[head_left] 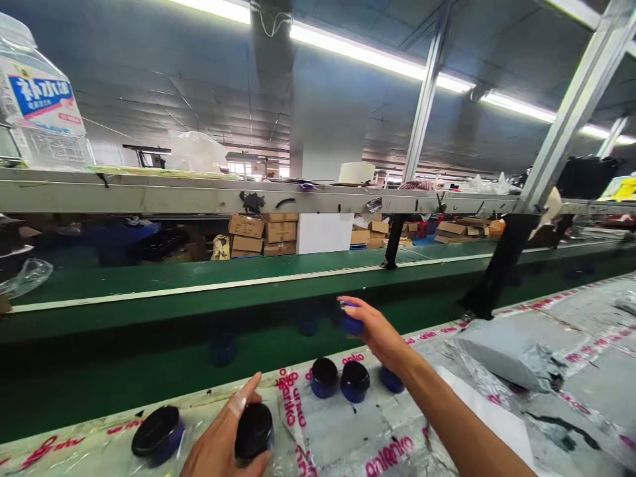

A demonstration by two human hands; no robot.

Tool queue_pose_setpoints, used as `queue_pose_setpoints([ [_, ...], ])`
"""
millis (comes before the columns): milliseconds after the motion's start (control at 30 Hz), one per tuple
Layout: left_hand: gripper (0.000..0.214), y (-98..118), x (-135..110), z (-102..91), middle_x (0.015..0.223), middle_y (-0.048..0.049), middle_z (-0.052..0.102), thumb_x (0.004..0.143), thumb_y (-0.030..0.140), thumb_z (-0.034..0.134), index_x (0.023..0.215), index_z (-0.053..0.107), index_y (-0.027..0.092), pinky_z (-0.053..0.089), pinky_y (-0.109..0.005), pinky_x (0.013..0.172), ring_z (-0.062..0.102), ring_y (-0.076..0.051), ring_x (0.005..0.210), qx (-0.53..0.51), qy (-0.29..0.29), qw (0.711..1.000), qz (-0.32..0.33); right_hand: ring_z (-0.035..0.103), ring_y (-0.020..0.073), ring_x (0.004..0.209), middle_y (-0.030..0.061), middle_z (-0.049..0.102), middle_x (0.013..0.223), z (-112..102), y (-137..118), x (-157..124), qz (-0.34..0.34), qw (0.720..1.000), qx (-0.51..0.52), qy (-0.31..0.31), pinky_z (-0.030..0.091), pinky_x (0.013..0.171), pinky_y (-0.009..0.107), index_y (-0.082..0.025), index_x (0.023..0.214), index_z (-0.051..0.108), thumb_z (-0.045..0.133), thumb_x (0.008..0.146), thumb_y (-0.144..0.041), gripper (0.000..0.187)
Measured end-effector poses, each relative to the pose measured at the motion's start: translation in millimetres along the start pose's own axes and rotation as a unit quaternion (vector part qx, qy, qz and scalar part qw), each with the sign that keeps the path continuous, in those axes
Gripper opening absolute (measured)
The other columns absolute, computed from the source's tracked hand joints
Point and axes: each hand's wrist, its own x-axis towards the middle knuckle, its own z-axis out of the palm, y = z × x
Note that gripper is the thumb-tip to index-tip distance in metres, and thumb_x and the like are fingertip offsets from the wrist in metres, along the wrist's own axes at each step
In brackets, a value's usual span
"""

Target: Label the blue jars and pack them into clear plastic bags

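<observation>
Head view. Right hand reaching past far edge of wrapped worktop, fingers pinched round small blue jar, held over green conveyor; jar mostly covered by fingers, orientation hard to make out. Left hand at near edge, closed on black-lidded jar, upright, lid up; lower part of hand cut off by frame. Another black-lidded jar just left, tilted. Three blue jars upright near far edge, rightmost half hidden behind wrist. Grey bag at right.
</observation>
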Motion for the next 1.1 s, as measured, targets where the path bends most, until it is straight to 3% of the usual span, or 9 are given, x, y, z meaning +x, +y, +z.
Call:
queue_pose_setpoints([
  [133,0.083,13,18,17.7,0.132,-0.0065,0.067,0.071,0.022,0.062,0.15,0.04,0.032,0.056,-0.046,0.095,0.066,-0.032,0.117,0.024,-0.087,0.996,0.005,0.064,0.0224,0.088,0.0076,0.069,0.103,-61,5,-45,0.042,0.997,0.057,0.044,0.053,0.068,0.032,-0.021,0.111,0.063,0.067,0.079,-0.056,0.048],
  [233,0.083,22,27,30.1,0.142,-0.0079,0.059,0.072,0.019,0.063,0.151,0.039,0.029,0.053,-0.044,0.1,0.061,-0.031,0.126,0.035,-0.117,0.992,0.008,0.065,0.0248,0.093,0.0068,0.067,0.106,-75,11,-73,0.073,0.996,0.041,0.02,0.054,0.08,0.04,-0.023,0.126,0.059,0.073,0.075,-0.05,0.059],
  [300,0.082,28,30,37.7,0.144,-0.0078,0.057,0.073,0.018,0.062,0.151,0.039,0.029,0.052,-0.044,0.101,0.059,-0.031,0.127,0.039,-0.12,0.992,0.013,0.062,0.0274,0.107,0.0075,0.064,0.117,-72,19,-91,0.054,0.998,-0.032,-0.02,0.048,0.094,0.044,-0.026,0.135,0.056,0.074,0.075,-0.042,0.065],
  [400,0.08,36,32,47.2,0.136,-0.0086,0.059,0.077,0.016,0.059,0.153,0.036,0.029,0.053,-0.043,0.097,0.063,-0.029,0.119,0.039,-0.121,0.992,0.026,0.055,0.0278,0.121,0.0073,0.058,0.125,-58,41,-116,-0.034,0.986,-0.155,-0.045,0.04,0.107,0.044,-0.026,0.125,0.061,0.067,0.078,-0.029,0.047],
  [500,0.08,39,32,53.3,0.137,-0.0085,0.057,0.078,0.014,0.057,0.153,0.034,0.029,0.052,-0.041,0.095,0.062,-0.028,0.119,0.034,-0.122,0.991,0.029,0.053,0.0282,0.124,0.0092,0.055,0.128,-45,69,-136,-0.083,0.966,-0.242,-0.028,0.04,0.109,0.044,-0.025,0.114,0.062,0.063,0.08,-0.024,0.034],
  [667,0.078,38,32,55.8,0.152,-0.0087,0.047,0.08,0.015,0.056,0.154,0.032,0.025,0.045,-0.045,0.108,0.052,-0.028,0.134,0.02,-0.139,0.99,0.028,0.055,0.0295,0.125,0.0139,0.05,0.139,-47,98,-155,-0.064,0.936,-0.346,-0.01,0.045,0.105,0.043,-0.022,0.108,0.059,0.062,0.076,-0.019,0.033],
  [900,0.081,37,37,53.8,0.146,-0.0098,0.056,0.078,0.017,0.062,0.154,0.033,0.024,0.043,-0.049,0.109,0.055,-0.031,0.131,0.027,-0.158,0.987,0.015,0.055,0.029,0.127,0.0096,0.054,0.142,-59,67,-153,-0.033,0.914,-0.397,-0.075,0.041,0.108,0.042,-0.028,0.136,0.055,0.067,0.08,-0.025,0.057],
  [1000,0.082,35,36,51.5,0.145,-0.0101,0.058,0.079,0.021,0.064,0.154,0.032,0.023,0.041,-0.05,0.112,0.055,-0.031,0.132,0.007,-0.166,0.986,-0.006,0.06,0.0278,0.115,0.007,0.058,0.134,-58,48,-150,-0.008,0.91,-0.402,-0.1,0.045,0.098,0.038,-0.032,0.138,0.055,0.067,0.08,-0.025,0.06],
  [1100,0.081,31,35,47.6,0.146,-0.0088,0.057,0.079,0.02,0.064,0.154,0.032,0.026,0.038,-0.051,0.114,0.052,-0.03,0.135,-0.019,-0.171,0.985,0.006,0.063,0.0264,0.099,0.0063,0.061,0.117,-55,38,-146,0.001,0.884,-0.45,-0.123,0.046,0.085,0.035,-0.031,0.135,0.057,0.067,0.075,-0.024,0.061],
])
